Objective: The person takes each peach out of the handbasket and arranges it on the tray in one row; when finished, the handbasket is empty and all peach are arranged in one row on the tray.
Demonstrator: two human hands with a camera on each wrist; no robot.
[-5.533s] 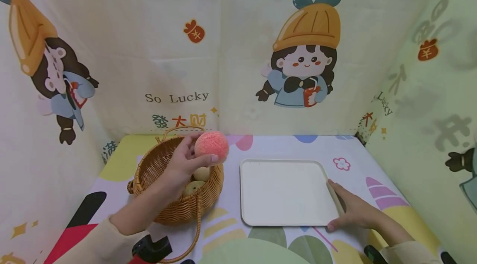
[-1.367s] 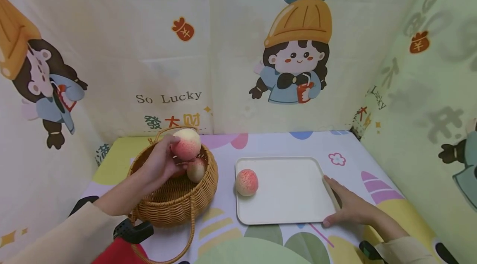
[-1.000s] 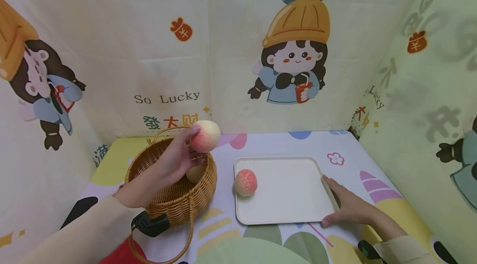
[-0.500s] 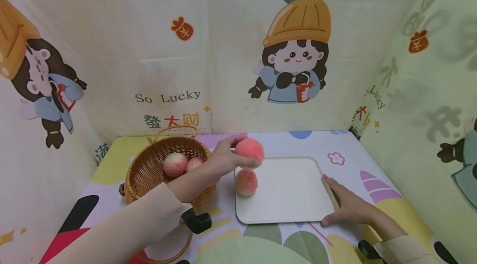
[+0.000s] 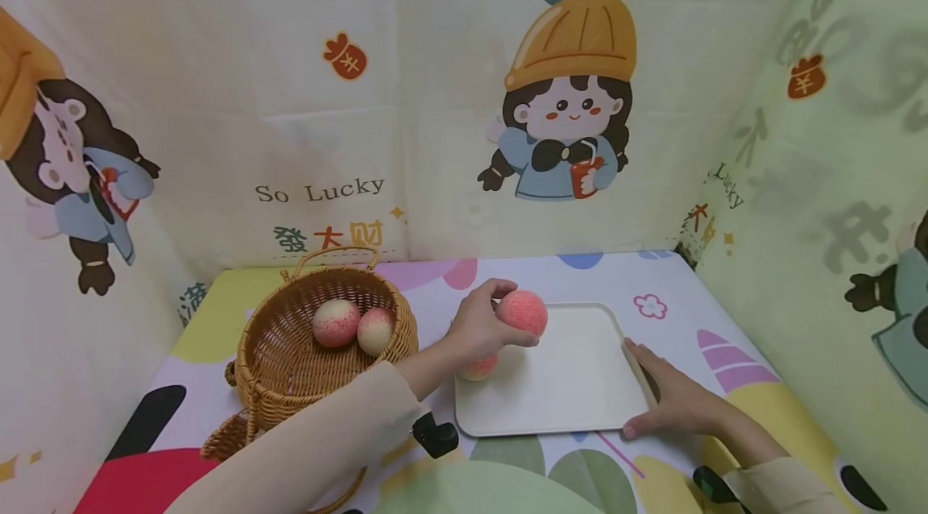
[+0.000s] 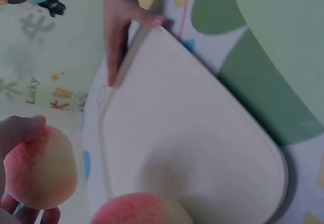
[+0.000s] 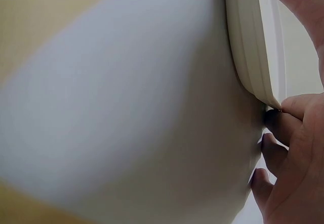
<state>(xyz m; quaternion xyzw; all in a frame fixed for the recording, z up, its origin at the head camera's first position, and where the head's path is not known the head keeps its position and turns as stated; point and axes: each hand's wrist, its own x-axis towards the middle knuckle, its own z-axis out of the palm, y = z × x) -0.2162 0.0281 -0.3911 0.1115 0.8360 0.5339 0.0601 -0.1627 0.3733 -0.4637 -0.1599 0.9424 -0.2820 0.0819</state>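
My left hand (image 5: 482, 326) holds a pink-and-cream peach (image 5: 524, 312) between thumb and fingers, above the far left part of a white rectangular tray (image 5: 558, 409). A second peach (image 5: 478, 369) sits at the tray's left edge, partly behind that hand; the left wrist view shows its top (image 6: 142, 211) near the held peach (image 6: 43, 168). My right hand (image 5: 677, 397) touches the tray's right edge, thumb by the near corner and fingers stretched along the side. In the right wrist view its fingertips lie against the tray's outer rim (image 7: 248, 41).
To the left stands a round wicker basket (image 5: 290, 369) with two peaches (image 5: 337, 323) inside. Its woven handle (image 5: 341, 250) rises behind, and a wicker piece (image 5: 228, 437) shows beside its near left side. Patterned cloth covers the table, and printed curtains (image 5: 449, 111) enclose it.
One peach went from the basket onto the tray's left side. My left hand then lifted another from the basket and carried it right, over the tray. The right hand stayed at the tray's edge.
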